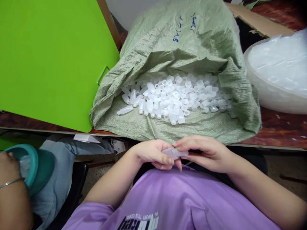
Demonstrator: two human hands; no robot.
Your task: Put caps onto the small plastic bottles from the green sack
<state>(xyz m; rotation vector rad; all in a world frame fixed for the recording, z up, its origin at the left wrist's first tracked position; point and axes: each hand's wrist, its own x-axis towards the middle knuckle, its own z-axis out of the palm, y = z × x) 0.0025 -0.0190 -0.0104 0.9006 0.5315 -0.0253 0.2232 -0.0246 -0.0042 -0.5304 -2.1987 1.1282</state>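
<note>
In the head view, a small translucent white plastic bottle [173, 153] lies between my two hands, close to my body. My left hand [152, 155] is closed around its wider part, thumb on top. At the other end, my right hand [203, 151] pinches the piece between thumb and fingers. Just beyond my hands, a pale green woven sack [182, 54] lies open towards me on the table. Many similar little bottles [168, 99] spill in a heap out of its mouth. My fingers cover part of the held bottle.
A bright green board [48, 57] with a metal handle stands left of the sack. On the right sits a large translucent tub [261, 86] filled with white pieces. At lower left, another person's hand [9, 169] reaches into a teal bucket [45, 166]. Behind is a cardboard box [261, 22].
</note>
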